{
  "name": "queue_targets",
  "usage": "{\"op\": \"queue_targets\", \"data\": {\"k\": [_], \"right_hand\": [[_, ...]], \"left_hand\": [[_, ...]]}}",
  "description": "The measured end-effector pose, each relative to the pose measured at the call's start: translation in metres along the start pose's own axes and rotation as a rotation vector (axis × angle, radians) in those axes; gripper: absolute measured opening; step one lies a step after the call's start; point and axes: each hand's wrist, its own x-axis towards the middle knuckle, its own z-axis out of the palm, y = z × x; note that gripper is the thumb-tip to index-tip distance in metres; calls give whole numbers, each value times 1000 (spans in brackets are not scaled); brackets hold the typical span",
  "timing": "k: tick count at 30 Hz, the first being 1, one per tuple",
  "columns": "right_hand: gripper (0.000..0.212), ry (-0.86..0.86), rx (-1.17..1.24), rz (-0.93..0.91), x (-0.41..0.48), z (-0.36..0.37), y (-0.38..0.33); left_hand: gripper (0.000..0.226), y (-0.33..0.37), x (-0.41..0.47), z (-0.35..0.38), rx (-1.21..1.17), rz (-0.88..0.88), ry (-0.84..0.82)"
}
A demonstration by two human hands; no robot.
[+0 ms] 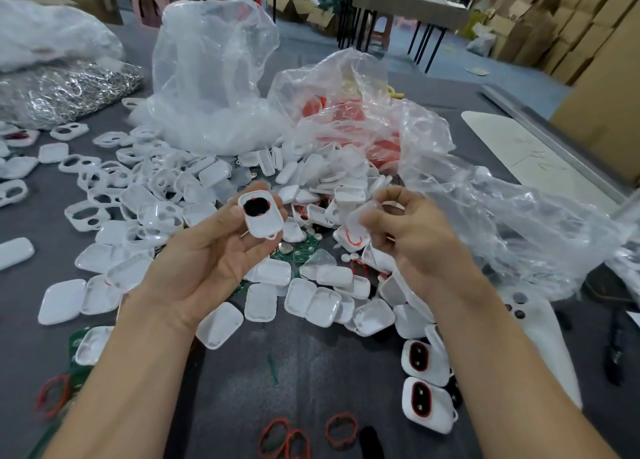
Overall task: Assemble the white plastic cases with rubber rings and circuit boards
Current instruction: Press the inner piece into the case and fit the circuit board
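My left hand (211,247) holds a white plastic case (260,214) upright between thumb and fingertips; a dark oval opening edged in red shows in its upper half. My right hand (403,233) pinches a thin, pale translucent piece (360,216) beside it, its exact shape blurred. Below both hands a heap of white case halves (311,299) covers the grey table (311,361). Green circuit boards (301,250) peek out of the heap. Loose red rubber rings (341,429) lie near the front edge. Two finished cases (427,375) with red-rimmed openings lie at the front right.
Crumpled clear plastic bags (214,77) stand behind the heap, one holding red parts (346,115). A bag of metal key rings (69,91) lies at the far left. White front frames (86,212) are scattered on the left. A black tool (614,347) lies at the right.
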Motion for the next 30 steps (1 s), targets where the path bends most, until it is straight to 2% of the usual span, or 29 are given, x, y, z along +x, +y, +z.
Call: {"op": "queue_targets", "data": {"k": [3, 7, 15, 18, 19, 21, 25, 30], "right_hand": [[29, -19, 306, 53, -13, 13, 2], [18, -20, 380, 76, -26, 31, 5], [23, -32, -78, -57, -27, 40, -15], [25, 156, -627, -307, -22, 35, -16], [27, 193, -728, -350, -21, 33, -16], [29, 154, -650, -293, -21, 31, -16], [24, -62, -226, -99, -23, 34, -20], [23, -222, -282, -177, -22, 48, -29]], "left_hand": [[33, -4, -1, 6, 37, -31, 8], [35, -7, -1, 11, 78, -59, 6], [45, -7, 1, 14, 92, -107, -3], [48, -6, 0, 14, 109, -105, 3], [45, -6, 0, 13, 108, -103, 4], [38, -7, 0, 12, 115, -97, -3], [41, -7, 1, 11, 140, -104, -29], [45, -6, 0, 11, 158, -167, -80]]}}
